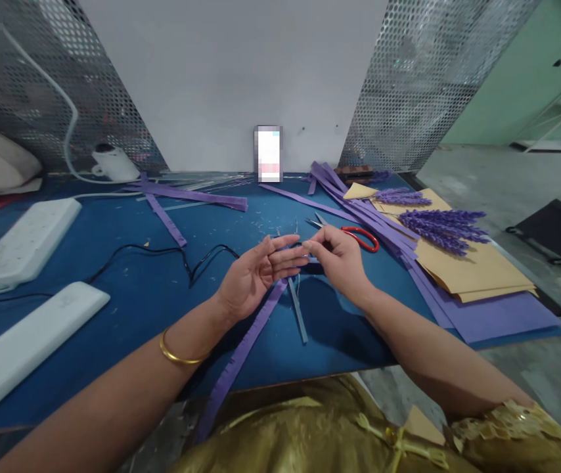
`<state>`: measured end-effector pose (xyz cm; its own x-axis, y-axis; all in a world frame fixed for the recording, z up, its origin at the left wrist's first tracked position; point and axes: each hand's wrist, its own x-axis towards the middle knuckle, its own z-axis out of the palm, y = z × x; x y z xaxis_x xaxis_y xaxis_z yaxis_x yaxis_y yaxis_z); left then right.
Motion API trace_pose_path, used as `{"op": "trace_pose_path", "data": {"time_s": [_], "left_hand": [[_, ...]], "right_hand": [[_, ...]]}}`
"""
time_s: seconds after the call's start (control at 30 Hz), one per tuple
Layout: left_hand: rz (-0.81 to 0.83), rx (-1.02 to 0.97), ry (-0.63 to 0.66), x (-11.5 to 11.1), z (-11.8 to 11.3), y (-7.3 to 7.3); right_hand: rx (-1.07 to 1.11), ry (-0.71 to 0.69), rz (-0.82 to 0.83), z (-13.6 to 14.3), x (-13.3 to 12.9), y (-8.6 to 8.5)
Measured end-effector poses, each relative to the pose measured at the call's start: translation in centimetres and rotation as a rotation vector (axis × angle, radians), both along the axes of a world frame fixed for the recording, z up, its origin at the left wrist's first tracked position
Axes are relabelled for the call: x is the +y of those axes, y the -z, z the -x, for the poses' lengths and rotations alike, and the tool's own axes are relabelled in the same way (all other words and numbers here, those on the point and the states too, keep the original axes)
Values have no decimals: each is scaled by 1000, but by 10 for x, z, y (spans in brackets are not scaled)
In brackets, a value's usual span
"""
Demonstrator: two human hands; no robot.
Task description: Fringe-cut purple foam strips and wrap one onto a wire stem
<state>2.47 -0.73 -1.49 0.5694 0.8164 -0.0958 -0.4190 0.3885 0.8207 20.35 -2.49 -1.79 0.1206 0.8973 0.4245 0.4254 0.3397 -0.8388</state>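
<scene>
My left hand (261,272) is palm up over the middle of the blue table, its fingers stretched out together towards the right. Thumb and fingertips of my right hand (338,259) are pinched together at the tips of the left fingers. What the pinch holds is too small to make out. A fringed purple paper strip (247,347) runs from beneath my left hand down over the table's front edge. Beside it a narrow grey-blue strip (297,312) lies under the hands. Red-handled scissors (368,242) rest just behind my right hand, partly hidden by it.
Purple paper strips (201,195) and thin wires lie at the back. On the right, purple lavender-like stems (445,226) rest on tan paper (477,269). A phone (269,154) leans on the back panel. White power strips (31,236) and a black cable (130,247) occupy the left.
</scene>
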Motion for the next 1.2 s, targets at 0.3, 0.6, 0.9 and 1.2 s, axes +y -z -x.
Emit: {"op": "trace_pose_path", "data": {"time_s": [0.3, 0.6, 0.9, 1.2], "left_hand": [[-25, -34, 24, 1, 1, 0], [-65, 133, -138, -1, -6, 4], [-183, 240, -193, -3, -7, 8], [-295, 371, -269, -5, -9, 5]], "right_hand": [[-175, 66, -110, -3, 2, -5], [-6, -100, -176, 2, -2, -2], [-2, -238, -150, 9, -5, 8], [-123, -187, -141, 6, -9, -4]]}}
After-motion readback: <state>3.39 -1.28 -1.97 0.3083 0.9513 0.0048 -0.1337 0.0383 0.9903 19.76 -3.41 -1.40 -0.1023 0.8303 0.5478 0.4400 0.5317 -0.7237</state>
